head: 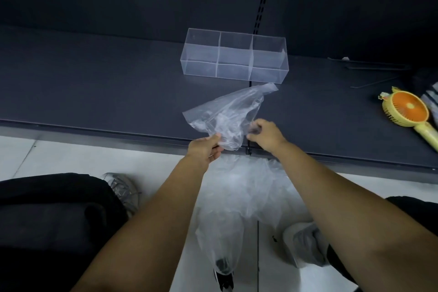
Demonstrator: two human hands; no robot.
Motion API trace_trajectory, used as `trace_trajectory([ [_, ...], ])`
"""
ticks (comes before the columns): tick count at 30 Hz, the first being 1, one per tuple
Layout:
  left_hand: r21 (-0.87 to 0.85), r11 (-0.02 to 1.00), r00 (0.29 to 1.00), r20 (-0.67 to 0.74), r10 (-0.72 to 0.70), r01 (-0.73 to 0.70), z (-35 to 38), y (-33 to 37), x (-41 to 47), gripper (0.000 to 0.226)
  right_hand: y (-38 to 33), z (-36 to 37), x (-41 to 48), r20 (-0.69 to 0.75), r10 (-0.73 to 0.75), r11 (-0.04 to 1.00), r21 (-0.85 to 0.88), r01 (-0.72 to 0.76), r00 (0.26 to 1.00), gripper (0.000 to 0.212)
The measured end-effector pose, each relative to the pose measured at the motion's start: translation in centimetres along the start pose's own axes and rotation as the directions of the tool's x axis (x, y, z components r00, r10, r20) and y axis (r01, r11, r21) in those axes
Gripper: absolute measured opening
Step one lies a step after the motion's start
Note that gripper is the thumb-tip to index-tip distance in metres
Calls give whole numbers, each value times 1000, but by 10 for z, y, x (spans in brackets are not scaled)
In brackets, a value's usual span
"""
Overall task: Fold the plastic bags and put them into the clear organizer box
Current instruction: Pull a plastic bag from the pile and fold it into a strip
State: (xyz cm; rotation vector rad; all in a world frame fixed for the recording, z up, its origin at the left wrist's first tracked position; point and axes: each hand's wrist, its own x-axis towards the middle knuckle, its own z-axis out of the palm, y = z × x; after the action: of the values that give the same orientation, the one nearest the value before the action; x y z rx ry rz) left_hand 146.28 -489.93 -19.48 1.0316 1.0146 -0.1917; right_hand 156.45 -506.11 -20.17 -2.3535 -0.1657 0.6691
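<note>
A crumpled clear plastic bag [227, 114] lies on the dark shelf near its front edge. My left hand [206, 147] pinches the bag's near left corner. My right hand [264, 134] grips the bag's right side with curled fingers. The clear organizer box [234, 55] stands farther back on the shelf; its three compartments hold nothing. A heap of more clear plastic bags [239, 199] lies on the floor below the shelf edge, between my arms.
A yellow and orange hand-held fan [408, 111] lies on the shelf at the right, beside thin metal rods [374, 67]. The dark shelf [94, 92] stretches left. Shoes [123, 187] and dark trousers are on the white tiled floor.
</note>
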Motion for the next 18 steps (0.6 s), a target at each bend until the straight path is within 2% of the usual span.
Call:
trace_trajectory([
  [1,-14,1000,1000,-27,-3,3,-3,0,1,30,4,-4,0,-72,18,1000,-15,-19,997,12],
  [2,-37,999,998,-62,-4,1,-8,0,3,30,9,-10,-1,-152,31,999,-21,-34,988,6],
  [5,-112,993,985,-173,9,-29,-27,7,9,24,30,-33,-6,-347,55,998,-9,-62,936,12],
  [8,-105,993,976,-216,26,-50,-39,14,12,21,47,-54,-14,-394,148,982,166,-88,907,18],
  [11,-88,995,975,-218,27,-47,-38,15,12,25,55,-60,-20,-322,235,908,410,-89,917,6],
  [12,-72,997,980,-201,12,-27,-37,14,11,31,54,-60,-25,-273,267,851,517,-93,924,15],
  [15,-84,995,996,-60,-62,56,-33,6,7,42,52,-60,-38,19,281,534,828,-173,959,38],
  [16,-113,991,997,-11,-80,79,-33,3,4,40,52,-60,-42,106,261,432,876,-214,959,34],
  [18,-171,980,994,28,-101,105,-34,-5,0,32,54,-61,-46,184,257,304,917,-260,949,9],
])
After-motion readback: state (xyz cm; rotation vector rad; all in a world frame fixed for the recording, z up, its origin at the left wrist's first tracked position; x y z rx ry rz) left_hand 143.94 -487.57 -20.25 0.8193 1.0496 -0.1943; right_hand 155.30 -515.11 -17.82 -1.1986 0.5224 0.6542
